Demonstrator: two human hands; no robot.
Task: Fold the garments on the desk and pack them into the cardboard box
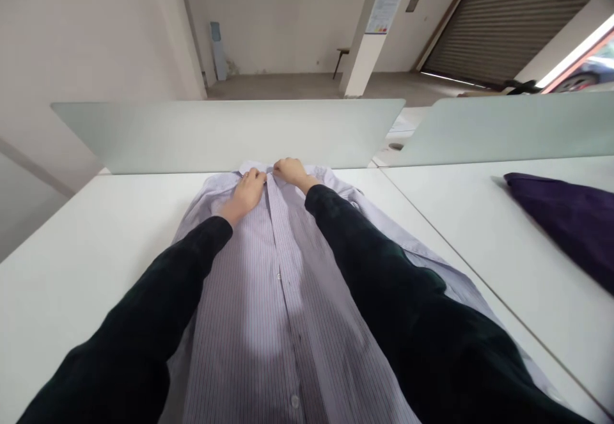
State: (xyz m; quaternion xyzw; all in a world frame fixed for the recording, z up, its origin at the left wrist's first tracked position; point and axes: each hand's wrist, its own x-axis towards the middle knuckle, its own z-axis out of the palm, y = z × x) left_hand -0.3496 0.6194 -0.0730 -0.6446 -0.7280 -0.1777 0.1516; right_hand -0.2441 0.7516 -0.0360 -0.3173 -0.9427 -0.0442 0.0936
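"Where are your hands right now?"

"My left hand (247, 192) and my right hand (290, 172) are both up at the far end of the shirt (240, 302), close together, one on each side of the button strip, just under the collar (253, 169)."

"Are they open or closed?"

"Neither is spread wide. The fingers (254, 180) on both hands curl down onto the cloth, so they're narrow, but I can't tell from here whether they're pinching it or only pressing on it."

"And how's the shirt lying?"

"It's flat on the white tabletop (71, 283), front facing up, with the buttons (279, 276) running down the middle toward me. It's pale with thin dark stripes, the collar is at the far end, and my black sleeves (129, 328) lie across it."

"What's around it?"

"A frosted glass divider (215, 136) stands just past the collar. On my right, a second white tabletop (480, 219) meets this one, and a dark purple cloth (566, 219) lies on it, well apart from the shirt. Beyond the divider I can see a concrete floor (288, 85), a pillar (364, 53) with a poster (386, 5) on it, and a roller shutter (518, 21)."
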